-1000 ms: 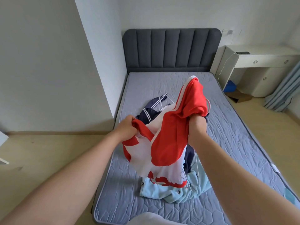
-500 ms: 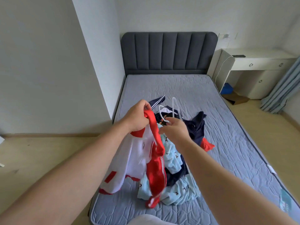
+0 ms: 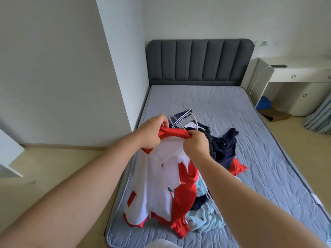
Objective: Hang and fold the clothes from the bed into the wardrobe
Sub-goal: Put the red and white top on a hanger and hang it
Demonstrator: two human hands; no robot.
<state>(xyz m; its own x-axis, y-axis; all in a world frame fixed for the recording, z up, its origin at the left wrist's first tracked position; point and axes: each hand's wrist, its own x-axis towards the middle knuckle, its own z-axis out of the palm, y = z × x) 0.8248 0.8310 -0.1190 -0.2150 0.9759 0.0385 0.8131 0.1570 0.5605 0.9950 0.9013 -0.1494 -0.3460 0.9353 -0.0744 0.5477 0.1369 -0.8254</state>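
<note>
Barely started, I'd say: nothing I can see is hung or folded, and the wardrobe is out of view. My left hand (image 3: 154,131) and right hand (image 3: 196,147) both pinch the red top edge of the red-and-white jacket (image 3: 161,176), fingers curled tight on the cloth, holding it up over the foot of the bed (image 3: 223,104). It hangs crumpled, a white body with red sleeves. Behind it lie white hangers (image 3: 180,120), a navy garment (image 3: 223,147) and a pale blue one (image 3: 206,217), all waiting.

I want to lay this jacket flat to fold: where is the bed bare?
Bare: the mattress between the headboard and the clothes pile, and the strip along its right edge. Crowded: the near left, with pile, hangers and the held jacket.
</note>
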